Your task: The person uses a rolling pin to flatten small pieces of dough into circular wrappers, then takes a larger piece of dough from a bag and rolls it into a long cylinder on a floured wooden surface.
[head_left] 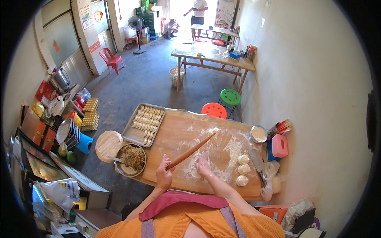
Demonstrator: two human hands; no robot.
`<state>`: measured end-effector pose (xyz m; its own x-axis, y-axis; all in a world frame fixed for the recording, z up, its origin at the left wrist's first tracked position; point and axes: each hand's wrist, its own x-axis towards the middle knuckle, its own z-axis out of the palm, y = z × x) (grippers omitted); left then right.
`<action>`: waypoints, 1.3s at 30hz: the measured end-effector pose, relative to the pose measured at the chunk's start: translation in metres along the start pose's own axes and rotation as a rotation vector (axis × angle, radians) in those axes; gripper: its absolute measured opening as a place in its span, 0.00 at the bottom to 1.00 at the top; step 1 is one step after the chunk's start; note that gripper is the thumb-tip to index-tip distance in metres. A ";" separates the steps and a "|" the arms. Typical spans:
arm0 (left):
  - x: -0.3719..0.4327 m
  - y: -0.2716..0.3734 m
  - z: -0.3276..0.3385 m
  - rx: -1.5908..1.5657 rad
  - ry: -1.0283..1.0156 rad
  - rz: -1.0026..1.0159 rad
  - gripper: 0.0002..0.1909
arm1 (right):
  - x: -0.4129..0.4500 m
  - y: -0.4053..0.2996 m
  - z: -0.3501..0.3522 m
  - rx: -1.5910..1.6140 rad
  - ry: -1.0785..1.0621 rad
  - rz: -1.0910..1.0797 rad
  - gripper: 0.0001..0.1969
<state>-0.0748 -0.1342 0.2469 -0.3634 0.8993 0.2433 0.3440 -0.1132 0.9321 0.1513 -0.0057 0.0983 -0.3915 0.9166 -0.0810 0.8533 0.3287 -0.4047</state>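
Note:
My left hand grips one end of a tapered wooden rolling pin, whose far tip points up and to the right above the board. Palm down, my right hand rests with fingers stretched on the floured wooden board. White flour is smeared around it. Right of that hand, three pale dough pieces stand in a row. A metal tray at the board's far left holds rows of filled dumplings. Nearer on the left, a metal bowl contains chopped filling and a spatula.
A cleaver, a bowl of flour, a pink tissue box and plastic bags line the right side by the wall. Beyond the board stand a red stool and a green stool. Two people are near the bright doorway.

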 end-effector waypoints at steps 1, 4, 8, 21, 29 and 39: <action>0.002 -0.001 0.001 0.006 -0.003 0.007 0.16 | 0.003 0.001 -0.001 0.016 0.039 -0.016 0.40; 0.000 0.005 -0.003 0.045 -0.037 -0.018 0.16 | 0.006 -0.002 -0.007 -0.017 -0.055 0.017 0.41; -0.004 -0.001 -0.005 0.043 -0.007 0.003 0.16 | 0.003 -0.014 -0.011 -0.008 -0.027 0.015 0.40; -0.017 0.003 -0.012 0.020 0.027 -0.036 0.15 | -0.078 0.070 -0.033 -0.216 -0.139 -0.576 0.34; -0.028 -0.003 -0.009 0.083 0.058 -0.081 0.16 | -0.049 0.055 -0.019 0.016 0.300 0.462 0.38; -0.024 0.029 0.022 0.019 -0.035 -0.167 0.14 | -0.049 0.083 -0.024 0.076 0.170 0.207 0.38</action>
<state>-0.0372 -0.1495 0.2626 -0.3865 0.9191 0.0759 0.2982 0.0466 0.9534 0.2491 -0.0178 0.0909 -0.1427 0.9896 -0.0172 0.8783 0.1186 -0.4632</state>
